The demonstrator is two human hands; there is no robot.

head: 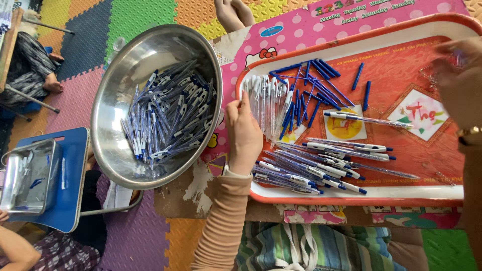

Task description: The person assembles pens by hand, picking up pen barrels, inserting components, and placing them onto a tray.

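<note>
My left hand (244, 134), in a tan sleeve, lies flat over the left rim of a red tray (351, 194). Its fingertips touch a row of clear pen barrels with white clips (268, 100). Loose blue refills (311, 88) lie just beyond that row. Finished blue-and-white pens (321, 165) are piled along the tray's near side. My right hand (459, 80) hovers blurred over the tray's far right corner, a gold band at its wrist. Its fingers are curled, and I cannot make out whether anything is in them. Small metal springs (429, 78) lie close to it.
A big steel bowl (125, 65) heaped with pens stands left of the tray on a pink low table (301, 30). A small metal tray (27, 175) rests on a blue stool at far left. Other people's feet and arms show at the top and left edges.
</note>
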